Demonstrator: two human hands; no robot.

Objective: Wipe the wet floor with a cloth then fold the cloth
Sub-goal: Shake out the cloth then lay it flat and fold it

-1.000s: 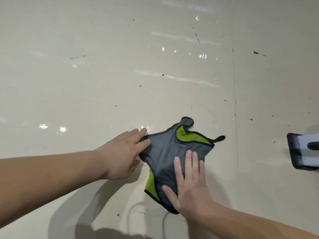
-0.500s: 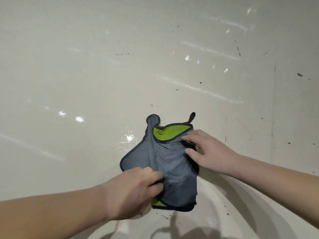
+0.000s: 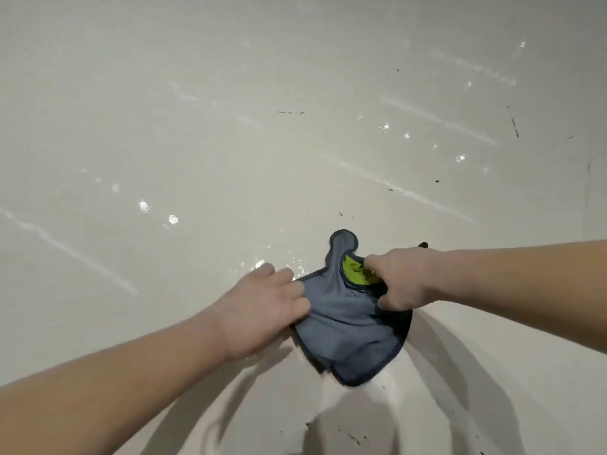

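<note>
A grey cloth [image 3: 348, 326] with a dark hem and a lime-green inner side lies bunched on the glossy cream floor [image 3: 197, 142]. A rounded grey corner sticks up at its far edge. My left hand [image 3: 262, 303] grips the cloth's left edge, its fingertips hidden in the fabric. My right hand [image 3: 399, 280] pinches the upper right part, where the green side shows. Small wet droplets [image 3: 259, 266] glisten on the floor just beyond my left hand.
Dark specks and scuff marks dot the floor [image 3: 514, 126] at the right and near the bottom edge. Shadows of my arms fall across the floor below the cloth. Light streaks reflect off the tiles.
My left hand moved from the cloth's near edge up to its left edge. My right hand closed on the upper right part. The cloth has bunched a little and the green lower corner is covered.
</note>
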